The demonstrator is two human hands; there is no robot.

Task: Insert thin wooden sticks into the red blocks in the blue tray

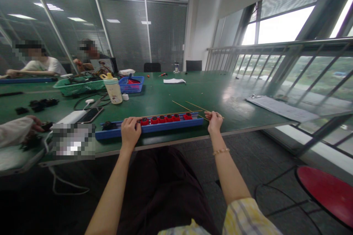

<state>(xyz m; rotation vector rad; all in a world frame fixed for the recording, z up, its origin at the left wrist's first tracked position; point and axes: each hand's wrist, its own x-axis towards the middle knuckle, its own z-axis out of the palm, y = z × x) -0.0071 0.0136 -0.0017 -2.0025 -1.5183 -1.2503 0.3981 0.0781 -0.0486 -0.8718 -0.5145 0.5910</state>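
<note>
along the near edge of the table [242, 114], the left hand [131, 130] curls over the blue tray [171, 126] of red blocks [162, 119], grip unclear, and should steady it while the right hand [214, 121] pinches a thin stick [197, 106], ideally without bending it.

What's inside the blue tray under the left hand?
The blue tray holds a row of red pieces and, near its left end, a black piece. The left hand covers one stretch between them, so anything beneath it is hidden.
</note>
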